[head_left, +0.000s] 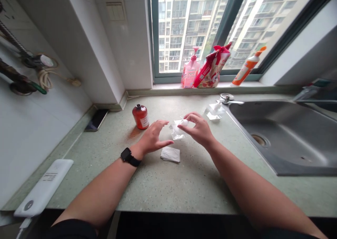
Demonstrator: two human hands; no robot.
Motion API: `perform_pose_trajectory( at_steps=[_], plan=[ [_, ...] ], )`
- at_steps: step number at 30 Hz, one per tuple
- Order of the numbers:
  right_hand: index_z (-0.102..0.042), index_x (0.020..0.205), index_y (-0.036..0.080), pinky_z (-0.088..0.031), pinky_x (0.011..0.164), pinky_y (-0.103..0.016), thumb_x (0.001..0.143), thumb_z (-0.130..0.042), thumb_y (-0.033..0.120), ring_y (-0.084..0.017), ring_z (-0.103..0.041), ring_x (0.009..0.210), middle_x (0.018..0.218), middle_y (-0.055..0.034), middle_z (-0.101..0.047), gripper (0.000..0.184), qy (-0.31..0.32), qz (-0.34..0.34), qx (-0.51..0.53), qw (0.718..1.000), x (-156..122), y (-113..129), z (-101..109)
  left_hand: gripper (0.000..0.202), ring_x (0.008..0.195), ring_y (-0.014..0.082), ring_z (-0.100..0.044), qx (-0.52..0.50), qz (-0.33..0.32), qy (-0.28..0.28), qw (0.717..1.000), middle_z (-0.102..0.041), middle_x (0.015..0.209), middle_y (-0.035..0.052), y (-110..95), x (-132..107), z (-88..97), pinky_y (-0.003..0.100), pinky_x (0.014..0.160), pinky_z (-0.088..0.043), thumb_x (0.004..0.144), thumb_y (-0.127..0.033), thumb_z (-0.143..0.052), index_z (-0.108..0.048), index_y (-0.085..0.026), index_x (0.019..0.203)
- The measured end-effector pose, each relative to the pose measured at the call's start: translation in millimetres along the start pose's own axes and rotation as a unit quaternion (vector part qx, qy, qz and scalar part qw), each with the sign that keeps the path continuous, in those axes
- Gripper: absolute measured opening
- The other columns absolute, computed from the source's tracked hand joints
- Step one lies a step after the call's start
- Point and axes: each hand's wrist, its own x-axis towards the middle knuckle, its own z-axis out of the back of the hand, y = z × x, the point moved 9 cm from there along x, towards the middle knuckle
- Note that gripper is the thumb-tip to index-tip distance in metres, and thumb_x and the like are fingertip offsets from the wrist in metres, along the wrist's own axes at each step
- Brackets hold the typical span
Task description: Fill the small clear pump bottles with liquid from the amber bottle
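My right hand (198,127) pinches a small white piece (185,122) that looks like a pump head, between thumb and fingers. Just below and left of it is a clear, shiny square container (178,130); I cannot tell whether the two are joined. My left hand (152,137), with a black watch on its wrist, is open beside the container, thumb and fingers apart, holding nothing. Behind it, an amber-red bottle (140,117) with a white label stands upright, its dark neck uncapped. A folded white tissue (170,154) lies on the counter between my forearms.
A second clear container with a white pump (216,109) stands near the faucet (229,99) and steel sink (279,171). On the left lie a phone (97,120) and a white power bank (45,186). A pink pump bottle (190,73), red bag (212,68) and orange bottle (246,70) line the windowsill.
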Motion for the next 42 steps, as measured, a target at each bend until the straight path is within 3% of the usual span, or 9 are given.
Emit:
perform_pose_trajectory(
  at_steps=[8, 22, 28, 33, 37, 39, 42],
  plan=[
    [-0.058, 0.078, 0.027, -0.055, 0.081, -0.041, 0.086, -0.083, 0.058, -0.026, -0.069, 0.091, 0.096, -0.0059, -0.071, 0.041, -0.046, 0.008, 0.01, 0.999, -7.3, 10.8, -25.8, 0.07, 0.129, 0.0329, -0.065, -0.039, 0.08, 0.006, 0.996, -0.066, 0.136, 0.0123, 15.7, 0.3, -11.5, 0.051, 0.114, -0.053, 0.087, -0.054, -0.089, -0.055, -0.025, 0.14],
    [-0.067, 0.084, 0.026, -0.057, 0.085, -0.042, 0.089, -0.082, 0.052, -0.026, -0.071, 0.093, 0.096, -0.0058, -0.072, 0.03, 0.003, 0.013, 0.043, 0.999, -9.1, 11.5, -44.3, 0.056, 0.118, 0.0304, -0.068, -0.033, 0.109, -0.004, 0.994, -0.069, 0.126, 0.0088, 23.4, 0.8, -7.6, 0.048, 0.109, -0.054, 0.088, -0.048, -0.089, -0.063, -0.024, 0.131],
    [-0.078, 0.1, 0.027, -0.06, 0.094, -0.048, 0.095, -0.076, 0.048, -0.028, -0.074, 0.102, 0.108, -0.0076, -0.077, 0.021, 0.044, 0.015, 0.052, 0.998, -10.4, 9.5, -49.8, 0.056, 0.125, 0.0303, -0.066, -0.055, 0.11, -0.002, 0.992, -0.066, 0.131, 0.009, 26.2, 0.5, -6.0, 0.049, 0.114, -0.053, 0.087, -0.044, -0.09, -0.064, -0.025, 0.133],
    [-0.075, 0.119, 0.029, -0.062, 0.1, -0.053, 0.088, -0.082, 0.05, -0.031, -0.07, 0.119, 0.122, -0.0092, -0.073, 0.037, 0.034, -0.027, 0.081, 0.996, -11.5, -12.3, -35.6, 0.058, 0.128, 0.0309, -0.064, -0.049, 0.107, 0.005, 0.993, -0.065, 0.134, 0.0096, 25.4, 0.9, -4.7, 0.049, 0.116, -0.052, 0.088, -0.047, -0.088, -0.064, -0.025, 0.135],
    [-0.074, 0.107, 0.029, -0.062, 0.101, -0.054, 0.09, -0.078, 0.046, -0.032, -0.068, 0.125, 0.126, -0.0103, -0.069, 0.024, 0.038, -0.033, 0.095, 0.994, -10.2, -20.2, -27.3, 0.058, 0.128, 0.0307, -0.064, -0.048, 0.111, 0.011, 0.993, -0.065, 0.134, 0.0092, 25.8, 0.3, -5.4, 0.049, 0.117, -0.051, 0.088, -0.048, -0.088, -0.063, -0.025, 0.136],
    [-0.075, 0.103, 0.029, -0.058, 0.108, -0.055, 0.092, -0.076, 0.042, -0.032, -0.067, 0.129, 0.129, -0.0102, -0.069, 0.018, 0.069, -0.01, 0.091, 0.993, -11.0, -14.7, -33.2, 0.058, 0.128, 0.0307, -0.064, -0.049, 0.113, 0.012, 0.992, -0.065, 0.134, 0.0091, 26.5, -0.1, -5.9, 0.049, 0.116, -0.051, 0.088, -0.048, -0.088, -0.063, -0.025, 0.136],
    [-0.076, 0.108, 0.029, -0.051, 0.118, -0.057, 0.091, -0.077, 0.042, -0.032, -0.065, 0.132, 0.134, -0.0105, -0.069, 0.022, 0.088, 0.005, 0.1, 0.991, -14.0, -8.7, -44.5, 0.058, 0.128, 0.0305, -0.064, -0.049, 0.118, 0.011, 0.992, -0.064, 0.135, 0.0091, 27.5, -0.6, -6.5, 0.049, 0.116, -0.051, 0.089, -0.048, -0.087, -0.062, -0.025, 0.136]
  ],
)
